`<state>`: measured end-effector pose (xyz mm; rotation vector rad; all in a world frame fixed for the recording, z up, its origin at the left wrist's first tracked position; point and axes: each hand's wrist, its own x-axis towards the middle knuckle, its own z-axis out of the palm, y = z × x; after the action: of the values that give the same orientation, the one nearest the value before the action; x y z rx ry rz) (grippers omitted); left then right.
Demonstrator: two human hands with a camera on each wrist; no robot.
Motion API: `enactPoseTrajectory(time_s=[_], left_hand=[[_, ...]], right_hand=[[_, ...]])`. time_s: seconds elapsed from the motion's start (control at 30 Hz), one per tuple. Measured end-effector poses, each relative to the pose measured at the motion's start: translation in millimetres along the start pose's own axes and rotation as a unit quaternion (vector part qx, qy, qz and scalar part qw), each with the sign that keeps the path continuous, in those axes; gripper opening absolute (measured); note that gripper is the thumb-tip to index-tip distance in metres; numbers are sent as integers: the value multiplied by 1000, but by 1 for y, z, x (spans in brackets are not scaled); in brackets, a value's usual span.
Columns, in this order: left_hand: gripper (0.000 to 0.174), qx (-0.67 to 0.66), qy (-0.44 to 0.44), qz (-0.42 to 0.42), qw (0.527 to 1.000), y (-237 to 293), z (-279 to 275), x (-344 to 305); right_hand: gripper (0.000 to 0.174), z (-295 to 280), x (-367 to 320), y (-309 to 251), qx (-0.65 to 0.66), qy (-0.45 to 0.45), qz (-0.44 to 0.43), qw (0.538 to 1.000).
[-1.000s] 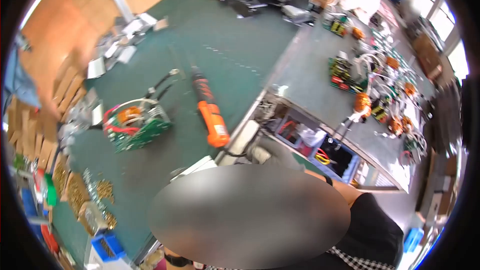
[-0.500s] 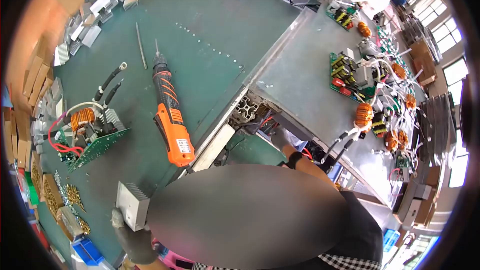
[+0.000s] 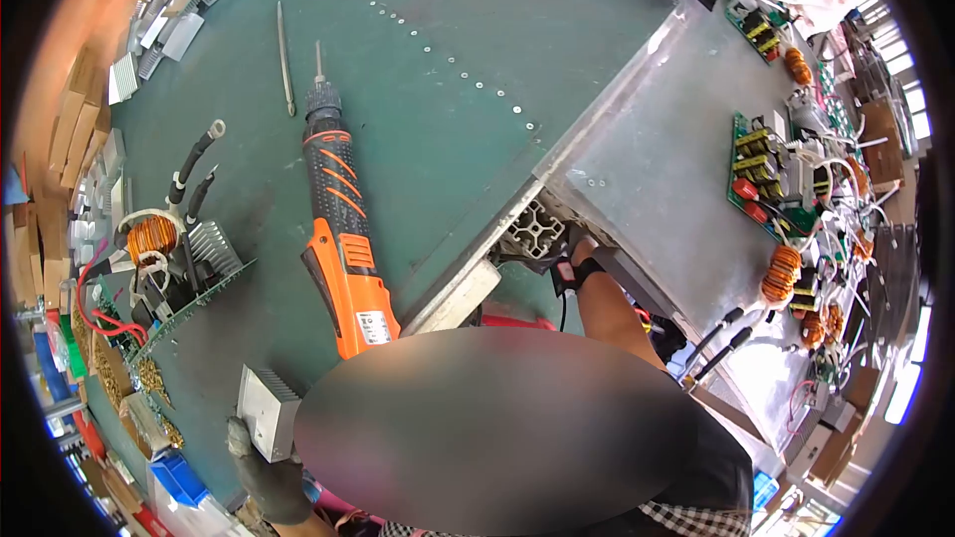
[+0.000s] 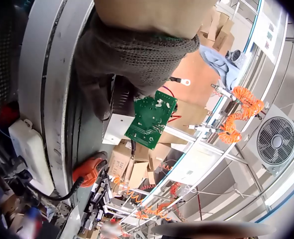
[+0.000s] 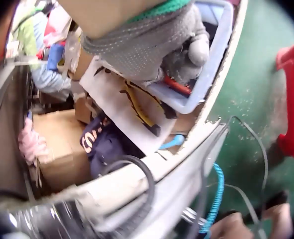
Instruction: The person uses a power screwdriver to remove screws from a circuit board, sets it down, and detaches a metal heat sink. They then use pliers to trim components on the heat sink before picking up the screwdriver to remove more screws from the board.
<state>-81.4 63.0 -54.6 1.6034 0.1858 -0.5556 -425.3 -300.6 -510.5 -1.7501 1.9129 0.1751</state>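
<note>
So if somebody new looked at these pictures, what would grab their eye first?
Probably the bright orange-and-black power screwdriver, lying on the green tabletop in the head view. To its left sits a green circuit board with a copper-coloured, wire-wound coil. At that view's bottom left, the grey-gloved left hand holds a silver, finned metal heatsink.

Grey knitted gloves (image 5: 132,52), green cuff edging (image 5: 162,10); black wristband (image 3: 588,268); black clothing (image 3: 724,452); black-and-white checked fabric (image 3: 686,519).
</note>
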Motion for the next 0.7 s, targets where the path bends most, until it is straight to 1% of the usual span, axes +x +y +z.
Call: enactPoseTrajectory(time_s=[0.07, 0.17, 0.27, 0.3, 0.4, 0.47, 0.53, 0.6, 0.67, 0.7], left_hand=[[53, 35, -72, 12, 997, 3, 0, 0], [53, 34, -55, 25, 998, 6, 13, -5], [40, -21, -45, -20, 999, 5, 8, -4], [39, -10, -83, -31, 996, 7, 5, -3], [38, 12, -79, 2, 997, 10, 14, -8], [35, 24, -60, 15, 998, 7, 10, -8], [42, 56, -52, 33, 997, 2, 6, -7], [57, 113, -54, 58, 990, -3, 1, -3], [57, 170, -20, 102, 980, -11, -5, -2], [57, 163, -23, 101, 981, -11, -6, -1]], right_hand=[[27, 3, 1, 1, 1, 4, 7, 1000], [27, 3, 3, 0, -1, 12, 11, 1000], [27, 5, 7, 3, -1, 4, 14, 1000], [27, 2, 10, 3, 2, -2, 18, 1000], [27, -2, 20, 6, 16, -9, 19, 1000], [27, -6, 22, 8, 30, -2, 18, 999], [27, -9, 22, 11, 52, 16, 9, 998], [27, -11, 23, 13, 92, 40, -4, 995], [27, -14, 18, 17, 148, 67, -15, 987], [27, -17, 15, 20, 180, 80, -22, 980]])
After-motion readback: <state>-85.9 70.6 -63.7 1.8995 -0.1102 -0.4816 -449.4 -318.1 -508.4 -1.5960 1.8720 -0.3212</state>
